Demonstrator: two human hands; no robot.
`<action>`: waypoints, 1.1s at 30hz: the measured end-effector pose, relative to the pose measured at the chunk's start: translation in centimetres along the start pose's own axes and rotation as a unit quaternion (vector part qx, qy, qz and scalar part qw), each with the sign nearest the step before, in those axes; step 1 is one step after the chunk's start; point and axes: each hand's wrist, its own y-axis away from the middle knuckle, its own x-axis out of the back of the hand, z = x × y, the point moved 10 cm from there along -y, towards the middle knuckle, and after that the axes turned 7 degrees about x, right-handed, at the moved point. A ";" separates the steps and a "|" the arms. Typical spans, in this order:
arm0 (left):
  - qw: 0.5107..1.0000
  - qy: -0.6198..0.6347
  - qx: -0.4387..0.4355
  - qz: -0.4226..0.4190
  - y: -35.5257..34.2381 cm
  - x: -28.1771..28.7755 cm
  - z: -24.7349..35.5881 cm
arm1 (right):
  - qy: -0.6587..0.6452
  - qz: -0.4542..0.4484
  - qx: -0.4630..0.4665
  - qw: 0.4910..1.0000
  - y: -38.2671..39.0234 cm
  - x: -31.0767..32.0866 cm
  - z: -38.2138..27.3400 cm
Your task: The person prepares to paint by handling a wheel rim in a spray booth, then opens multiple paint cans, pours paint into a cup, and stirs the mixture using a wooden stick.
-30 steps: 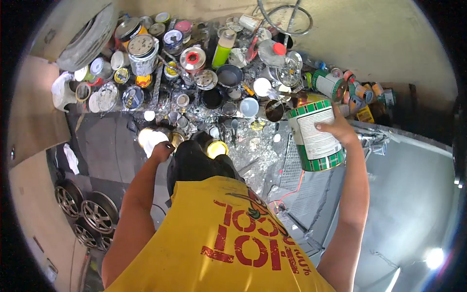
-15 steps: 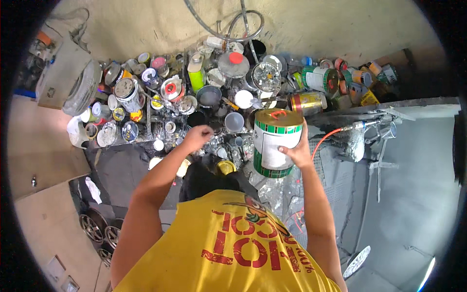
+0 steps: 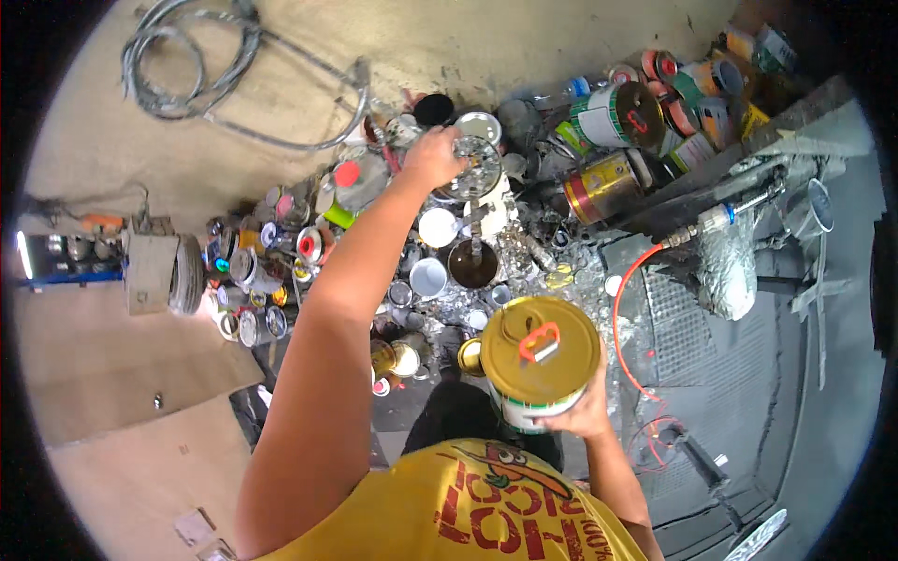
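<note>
At the far left of my head view, a grey tyre (image 3: 188,273) stands against a pale box (image 3: 150,271), and above it a loop of grey hose (image 3: 245,47) hangs along the wall. Right of the tyre I find a crowded group of small paint cans (image 3: 251,268), then a jug with a red cap (image 3: 347,174). The left arm reaches across the clutter to the back, where I see the left hand (image 3: 435,159) at the rim of a round vessel (image 3: 482,173) with a speckled, silvery top; its fingertips are partly hidden, so I cannot tell whether they are closed on the rim. Nearer the body sit a pale grey cup (image 3: 428,278) and, just beside it, an open can (image 3: 465,272) with a dark interior.

Right of centre, in front of the torso, is the large can (image 3: 524,374), its gold lid facing up toward my camera and bearing an orange-red detail. The right hand (image 3: 582,409) grips it firmly from its right side, low on the wall. Beyond it lie a gold tin (image 3: 603,185) and a green-and-white can (image 3: 599,119) on its side. Farther right, an orange hose (image 3: 621,304) curves down beside a foil-wrapped object (image 3: 726,276).
</note>
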 end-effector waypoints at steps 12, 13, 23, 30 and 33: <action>0.897 -0.235 0.285 -0.244 -4.1 -8.5 4.4 | 0.013 0.147 -0.046 0.988 7.2 11.3 1.4; 0.888 -0.260 0.275 -0.260 -3.8 -9.2 4.5 | -0.001 0.156 -0.051 0.987 6.9 11.2 1.0; 0.904 -0.219 0.266 -0.252 -3.2 -9.0 3.8 | 0.009 0.133 -0.056 0.990 7.2 10.4 2.6; 0.976 -0.132 0.127 -0.116 -3.3 3.4 7.9 | 0.002 0.080 -0.069 0.994 6.7 7.1 2.5; 0.994 -0.054 0.063 -0.068 2.1 12.2 9.5 | -0.012 0.041 -0.072 0.996 5.9 5.0 3.0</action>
